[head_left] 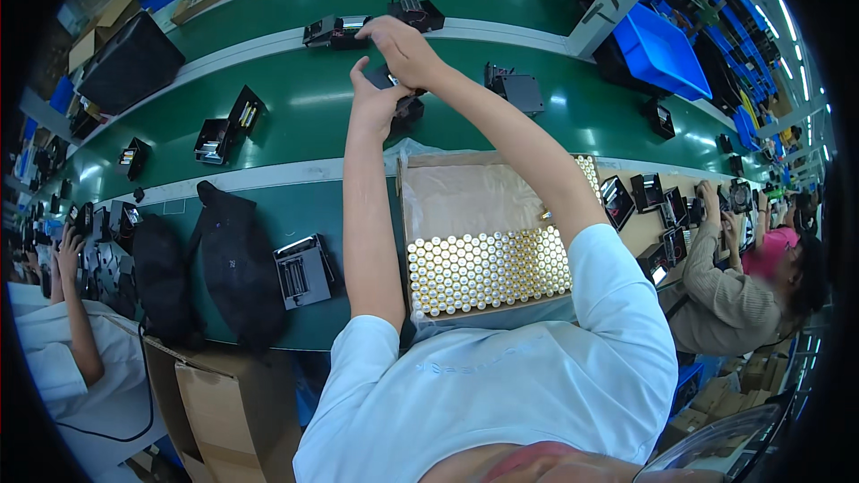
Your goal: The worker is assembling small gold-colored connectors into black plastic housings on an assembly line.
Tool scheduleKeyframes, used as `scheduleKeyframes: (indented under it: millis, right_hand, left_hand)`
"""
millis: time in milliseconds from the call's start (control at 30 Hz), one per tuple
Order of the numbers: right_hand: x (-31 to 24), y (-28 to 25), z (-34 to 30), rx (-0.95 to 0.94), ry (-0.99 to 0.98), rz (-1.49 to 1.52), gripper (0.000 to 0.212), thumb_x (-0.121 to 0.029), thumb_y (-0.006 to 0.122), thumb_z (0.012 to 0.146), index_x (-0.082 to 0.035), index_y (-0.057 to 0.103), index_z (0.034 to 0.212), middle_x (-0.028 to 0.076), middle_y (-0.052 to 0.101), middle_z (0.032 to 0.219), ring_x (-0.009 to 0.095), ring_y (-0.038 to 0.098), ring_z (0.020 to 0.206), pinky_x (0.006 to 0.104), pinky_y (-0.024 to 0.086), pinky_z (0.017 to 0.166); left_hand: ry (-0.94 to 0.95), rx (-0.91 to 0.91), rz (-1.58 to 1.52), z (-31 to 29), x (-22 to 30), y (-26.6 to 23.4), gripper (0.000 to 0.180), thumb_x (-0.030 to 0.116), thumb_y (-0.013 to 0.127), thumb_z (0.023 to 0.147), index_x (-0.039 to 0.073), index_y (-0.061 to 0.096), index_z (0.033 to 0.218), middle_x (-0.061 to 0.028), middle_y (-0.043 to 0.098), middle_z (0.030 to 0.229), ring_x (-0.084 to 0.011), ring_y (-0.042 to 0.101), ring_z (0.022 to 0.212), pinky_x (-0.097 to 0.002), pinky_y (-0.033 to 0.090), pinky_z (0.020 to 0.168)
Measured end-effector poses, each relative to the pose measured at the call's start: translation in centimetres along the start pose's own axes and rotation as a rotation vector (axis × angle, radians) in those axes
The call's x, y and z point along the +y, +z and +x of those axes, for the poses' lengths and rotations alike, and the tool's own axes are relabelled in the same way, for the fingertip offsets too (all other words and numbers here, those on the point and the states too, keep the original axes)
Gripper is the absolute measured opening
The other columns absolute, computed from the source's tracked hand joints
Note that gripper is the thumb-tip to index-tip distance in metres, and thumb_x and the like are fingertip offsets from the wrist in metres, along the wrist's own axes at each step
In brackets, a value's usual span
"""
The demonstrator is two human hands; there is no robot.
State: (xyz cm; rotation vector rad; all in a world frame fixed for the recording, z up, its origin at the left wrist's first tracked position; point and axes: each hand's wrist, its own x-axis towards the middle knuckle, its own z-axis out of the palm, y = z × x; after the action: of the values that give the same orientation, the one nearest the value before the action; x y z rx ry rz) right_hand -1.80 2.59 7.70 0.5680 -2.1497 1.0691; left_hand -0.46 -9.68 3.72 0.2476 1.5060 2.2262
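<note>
Both my arms reach forward over the green conveyor belt. My left hand (376, 100) closes around a black box-shaped device (383, 79), with its thumb and fingers at the sides. Just above it, my right hand (404, 52) arches over the same device with curled fingers; what those fingers hold is hidden. Another dark part (408, 114) shows below my hands. Beneath my forearms lies an open carton (404, 215) packed with upright gold-topped batteries (479, 273). A clear plastic sheet (465, 197) covers its far half.
Black devices (349, 32) line the belt's far edge. Open black cases (215, 139) and a grey-topped unit (521, 92) sit on the belt. Left of the carton are a grey device (304, 275) and a black bag (234, 268). A co-worker (734, 295) works at right, another (76, 349) at left.
</note>
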Motion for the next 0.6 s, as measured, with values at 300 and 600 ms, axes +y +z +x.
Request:
scheduleKeyframes:
  millis: [300, 600]
  right_hand:
    - [0.6, -0.4, -2.5, -0.112, 0.676, 0.188, 0.035, -0.025, 0.049, 0.098, 0.0, 0.068, 0.113, 0.012, 0.07, 0.102, 0.03, 0.063, 0.084, 0.0372, 0.051, 0.077]
    - [-0.5, -3.4, -2.0, -0.355, 0.785, -0.415, 0.04, -0.03, 0.065, 0.088, -0.003, 0.067, 0.118, 0.011, 0.072, 0.103, 0.032, 0.067, 0.086, 0.0405, 0.055, 0.075]
  left_hand:
    - [0.135, 0.173, 0.157, 0.4, 0.0, -0.8, 0.08, -0.006, 0.073, 0.073, 0.008, 0.03, 0.138, -0.025, 0.055, 0.114, -0.0287, 0.066, 0.084, -0.0347, 0.055, 0.07]
    - [0.17, 0.306, 0.642, -1.1, 1.5, -1.1, 0.061, 0.006, 0.068, 0.079, 0.007, 0.036, 0.13, -0.0264, 0.055, 0.116, -0.0372, 0.064, 0.085, -0.041, 0.054, 0.073]
